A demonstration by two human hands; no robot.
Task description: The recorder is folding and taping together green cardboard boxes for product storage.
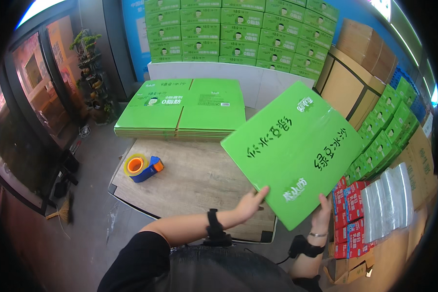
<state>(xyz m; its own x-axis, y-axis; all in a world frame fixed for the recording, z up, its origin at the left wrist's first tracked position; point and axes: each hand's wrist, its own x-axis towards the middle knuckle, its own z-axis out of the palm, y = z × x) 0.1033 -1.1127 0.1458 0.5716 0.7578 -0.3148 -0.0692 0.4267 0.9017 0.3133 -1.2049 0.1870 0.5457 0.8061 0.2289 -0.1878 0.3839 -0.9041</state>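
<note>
Between my two hands is a green cardboard box (304, 151) with dark lettering, held tilted over the right side of the table. My left hand (250, 203) grips its near left edge, thumb on the green face. At the near right edge, my right hand (321, 213) holds on with its thumb up along the side; the other fingers are mostly hidden. A blue tape dispenser (152, 169) with a yellow roll of tape (135, 166) on an orange core rests on the table's left part. Behind it lies a stack of flattened green cartons (209, 114).
The wood-topped table (190, 182) has dark corners. Green boxes (241, 34) are piled high behind it, with more green boxes (382, 129) at right. Brown cartons (353, 80), red boxes (349, 219) and clear plastic-wrapped packs (388, 202) stand at right. A potted plant (95, 82) is at left.
</note>
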